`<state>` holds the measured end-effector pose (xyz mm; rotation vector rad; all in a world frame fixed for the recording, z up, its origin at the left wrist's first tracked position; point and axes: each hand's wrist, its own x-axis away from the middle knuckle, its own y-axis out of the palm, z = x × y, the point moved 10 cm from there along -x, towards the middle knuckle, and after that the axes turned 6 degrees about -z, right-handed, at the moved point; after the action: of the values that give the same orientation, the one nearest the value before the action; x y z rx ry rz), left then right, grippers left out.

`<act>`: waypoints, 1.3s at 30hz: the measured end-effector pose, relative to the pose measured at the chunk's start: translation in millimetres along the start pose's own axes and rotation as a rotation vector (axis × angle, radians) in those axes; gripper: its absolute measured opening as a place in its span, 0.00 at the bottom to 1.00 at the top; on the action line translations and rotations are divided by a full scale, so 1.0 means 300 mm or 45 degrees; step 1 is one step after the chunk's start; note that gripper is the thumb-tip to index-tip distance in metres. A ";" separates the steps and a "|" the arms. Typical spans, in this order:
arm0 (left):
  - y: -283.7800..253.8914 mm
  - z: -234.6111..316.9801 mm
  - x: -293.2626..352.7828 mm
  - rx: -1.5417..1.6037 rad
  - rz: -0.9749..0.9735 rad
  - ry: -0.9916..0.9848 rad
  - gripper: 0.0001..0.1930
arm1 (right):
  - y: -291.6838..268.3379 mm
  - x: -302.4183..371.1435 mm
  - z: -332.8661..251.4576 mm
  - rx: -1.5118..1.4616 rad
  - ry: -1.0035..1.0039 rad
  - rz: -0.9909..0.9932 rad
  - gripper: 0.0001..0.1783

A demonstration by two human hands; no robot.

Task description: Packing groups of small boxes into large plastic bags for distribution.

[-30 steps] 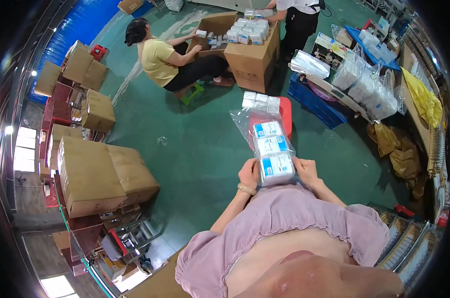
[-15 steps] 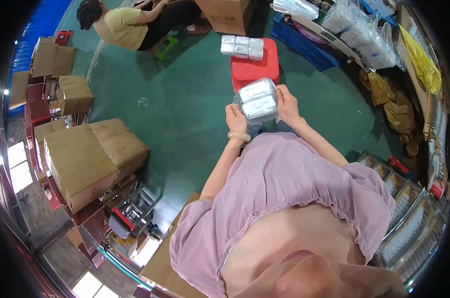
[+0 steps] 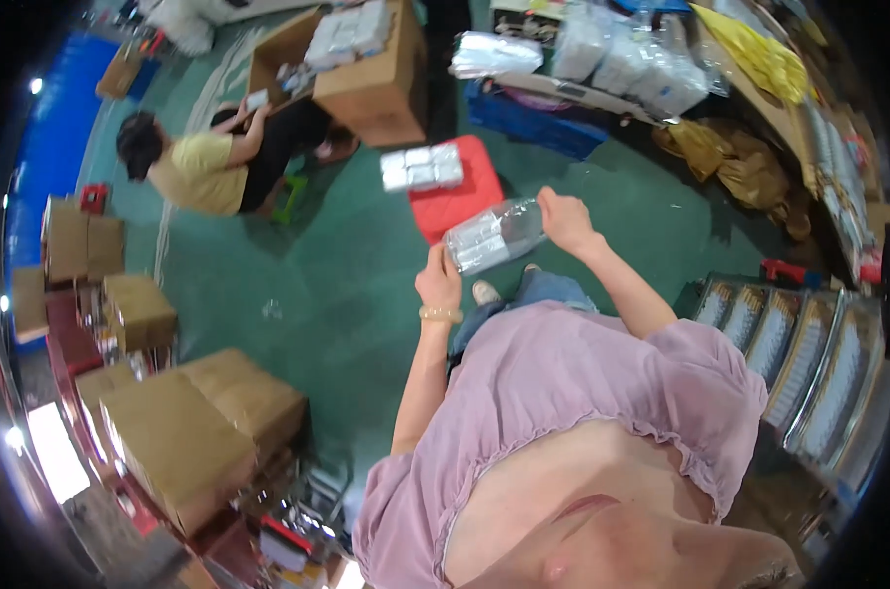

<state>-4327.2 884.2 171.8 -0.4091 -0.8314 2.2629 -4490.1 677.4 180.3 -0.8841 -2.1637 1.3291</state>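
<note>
Between my hands a clear plastic bag [image 3: 519, 224] is stretched out, with silvery-white packs [image 3: 478, 242] lying in its left part. My left hand [image 3: 438, 278] is closed on the bag's left end, beside the packs. Farther right, my right hand [image 3: 568, 220] pinches the bag's loose, see-through end. Just beyond the bag stands a red stool [image 3: 482, 185]. On its far left part rests a group of similar silvery-white packs [image 3: 421, 169], set side by side.
A co-worker [image 3: 204, 162] in a yellow top sits at the far left by an open cardboard box [image 3: 381, 103]. Large cartons [image 3: 185, 432] stand at the left. Plastic-wrapped packs [image 3: 621, 69] fill a table at the back right. Racks of white pieces [image 3: 788, 344] stand at the right.
My right hand has drawn the bag's loose end out to the right, so the packs now lie nearer my left hand. The view has shifted, showing more of the far side.
</note>
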 end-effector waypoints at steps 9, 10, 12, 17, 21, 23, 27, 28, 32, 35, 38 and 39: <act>0.264 0.551 -0.219 0.247 -0.512 0.387 0.08 | -0.152 0.049 0.008 0.079 -0.286 -0.049 0.51; 0.283 0.582 -0.248 0.331 -0.538 0.370 0.08 | -0.159 0.019 0.079 -0.128 -0.155 -0.017 0.43; 0.331 0.603 -0.329 0.315 -0.551 0.378 0.08 | -0.155 -0.045 0.153 -0.250 -0.166 -0.047 0.32; 0.591 0.602 -0.501 0.858 -0.850 0.107 0.11 | -0.235 -0.207 0.293 -0.293 -0.254 0.059 0.16; 0.863 0.516 -0.719 1.345 -1.067 -0.398 0.17 | -0.276 -0.309 0.535 -0.452 0.023 0.124 0.11; 0.995 0.274 -0.873 1.146 -0.829 -0.758 0.16 | -0.280 -0.361 0.610 -0.518 0.098 0.145 0.10; 1.184 -0.004 -1.079 0.805 -0.634 -0.864 0.14 | -0.280 -0.485 0.750 -0.839 0.319 0.163 0.08; 1.232 -0.005 -1.103 0.836 -0.651 -0.936 0.15 | -0.289 -0.515 0.781 -0.903 0.366 0.140 0.08; 1.320 0.086 -1.096 1.135 -0.683 -0.879 0.13 | -0.612 -0.612 0.834 -0.975 0.235 0.333 0.08; 1.326 0.058 -1.024 1.160 -0.675 -0.939 0.11 | -1.045 -0.661 0.983 -0.751 0.483 0.687 0.07; 1.339 0.100 -0.931 1.111 -0.745 -0.990 0.11 | -1.509 -0.701 0.970 -0.437 0.405 1.165 0.19; 1.324 0.095 -0.904 1.057 -0.758 -0.995 0.11 | -1.585 -0.745 0.970 -0.467 0.377 1.185 0.19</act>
<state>-4342.3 459.5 -55.2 1.0146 -0.2143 1.9269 -4663.5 181.6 471.6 -2.2556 -1.8134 1.0288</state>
